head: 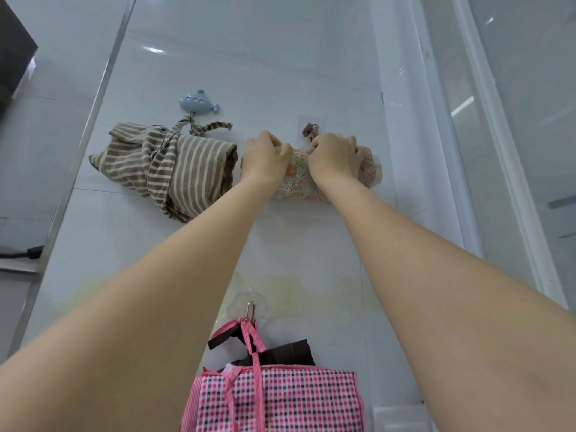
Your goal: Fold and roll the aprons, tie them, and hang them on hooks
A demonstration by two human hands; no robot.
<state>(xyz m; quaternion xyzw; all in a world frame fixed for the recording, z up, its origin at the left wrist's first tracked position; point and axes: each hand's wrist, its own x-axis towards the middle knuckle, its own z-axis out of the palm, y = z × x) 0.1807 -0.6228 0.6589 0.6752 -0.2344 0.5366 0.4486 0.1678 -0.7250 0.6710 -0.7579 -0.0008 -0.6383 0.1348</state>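
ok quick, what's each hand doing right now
Left hand: curled, gripping the rolled floral fabric apron.
Right hand: curled, gripping the same apron near its tie.

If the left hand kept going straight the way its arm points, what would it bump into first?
Probably the white tiled wall. The left hand already grips the rolled floral apron hanging there, and no hook or cloth lies beyond its knuckles.

Left hand and right hand covered most of the floral apron roll; its hook was hidden behind the tie ends. Checked pink bag cut off by the bottom edge. Dark object cropped at the left edge.
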